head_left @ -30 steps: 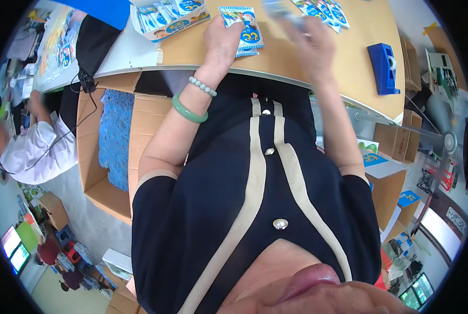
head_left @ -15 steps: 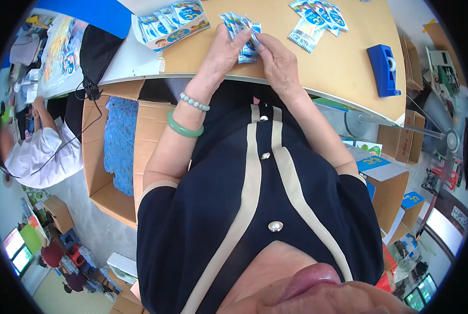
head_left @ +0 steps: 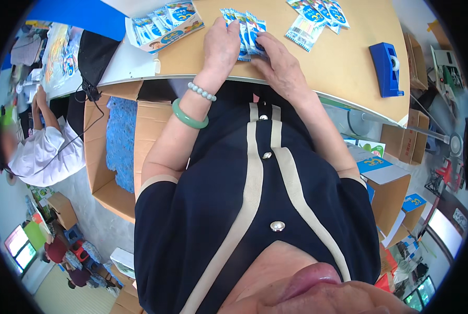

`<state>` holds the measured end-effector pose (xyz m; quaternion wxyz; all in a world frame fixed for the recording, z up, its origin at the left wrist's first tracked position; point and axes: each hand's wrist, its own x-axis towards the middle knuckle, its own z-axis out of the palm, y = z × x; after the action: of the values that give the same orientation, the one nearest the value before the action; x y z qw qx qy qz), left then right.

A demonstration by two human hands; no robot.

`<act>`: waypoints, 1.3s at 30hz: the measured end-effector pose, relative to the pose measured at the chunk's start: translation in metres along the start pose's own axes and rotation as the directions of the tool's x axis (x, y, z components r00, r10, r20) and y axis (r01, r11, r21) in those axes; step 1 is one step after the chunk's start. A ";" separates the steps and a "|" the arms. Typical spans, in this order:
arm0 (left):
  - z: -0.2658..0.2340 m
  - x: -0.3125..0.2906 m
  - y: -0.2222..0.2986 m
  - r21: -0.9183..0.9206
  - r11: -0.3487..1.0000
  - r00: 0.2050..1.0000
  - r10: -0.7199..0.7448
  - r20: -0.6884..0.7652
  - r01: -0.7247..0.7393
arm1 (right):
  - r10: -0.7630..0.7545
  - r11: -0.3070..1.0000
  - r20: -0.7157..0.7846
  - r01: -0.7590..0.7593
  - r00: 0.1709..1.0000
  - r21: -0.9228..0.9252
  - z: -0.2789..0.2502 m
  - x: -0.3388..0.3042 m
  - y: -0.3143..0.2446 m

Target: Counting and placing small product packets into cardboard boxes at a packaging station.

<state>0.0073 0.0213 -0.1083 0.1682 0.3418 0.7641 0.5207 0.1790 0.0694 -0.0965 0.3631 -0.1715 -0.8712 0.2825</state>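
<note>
Several blue-and-white sachets (head_left: 250, 35) stand side by side in a small bunch at the table's near edge, between my two hands. My left hand (head_left: 221, 48) is closed on the bunch from the left, its thumb lying over the leftmost sachet. From the right, my right hand (head_left: 283, 67) grips the bunch's lower right side with its fingers bent and thumb below. Left of them sits an open display box (head_left: 177, 36) with a row of similar sachets. A loose pile of sachets (head_left: 317, 18) lies to the right, one of them turned to its pale back.
A blue tape dispenser (head_left: 384, 70) stands at the table's right. Below the table's left edge is an open carton (head_left: 100, 172) with blue material inside. More cartons (head_left: 383, 193) stand at lower right. A person in white (head_left: 48, 157) works at the far left.
The sachets between my hands have been squared into an upright, even bunch. My left hand has turned upright beside them, and my right hand has shifted slightly right and down.
</note>
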 end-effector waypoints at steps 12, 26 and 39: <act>0.001 0.009 0.006 -0.096 0.992 0.995 -0.077 0.071 0.083 | 0.063 0.956 0.083 -0.084 0.995 0.281 -0.020 0.030 0.035; -0.015 -0.007 0.038 0.240 0.961 0.990 -0.138 -0.026 0.140 | 0.692 0.426 -0.140 -0.558 0.708 -0.712 -0.119 0.100 0.138; -0.020 -0.004 0.028 0.258 0.964 0.998 -0.062 -0.013 0.063 | 0.692 0.722 -0.125 -0.686 0.711 0.090 -0.109 0.098 0.173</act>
<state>0.0080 0.0112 -0.0748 0.1366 0.3351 0.8362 0.4121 0.2084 0.2944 -0.0878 0.2991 -0.4978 -0.7093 0.3996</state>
